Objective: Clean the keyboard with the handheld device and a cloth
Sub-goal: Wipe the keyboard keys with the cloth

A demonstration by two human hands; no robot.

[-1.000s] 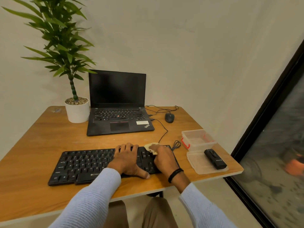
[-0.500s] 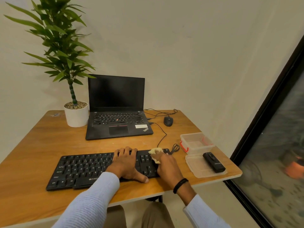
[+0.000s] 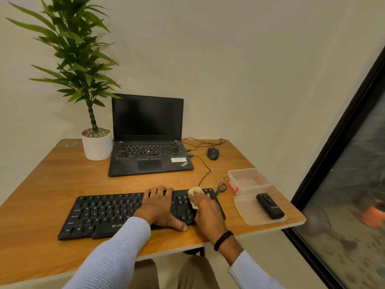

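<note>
A black keyboard [image 3: 100, 213] lies along the near part of the wooden desk [image 3: 52, 184]. My left hand [image 3: 158, 207] rests flat on its middle keys, fingers spread and thumb at the front edge. My right hand [image 3: 208, 211] grips a small pale yellow cloth [image 3: 194, 195] and presses it on the keys at the keyboard's right end. The black handheld device [image 3: 270, 206] lies on a clear plastic lid [image 3: 248, 213] to the right of the keyboard, apart from both hands.
An open black laptop [image 3: 148, 138] stands behind the keyboard, with a potted plant [image 3: 93, 140] to its left and a black mouse [image 3: 213, 153] to its right. A clear plastic box [image 3: 248, 180] sits behind the lid. The desk's right edge is close to a dark glass panel.
My right hand has slid the cloth a little over the keyboard's right end. The left hand stays on the keys. The camera has tilted slightly.
</note>
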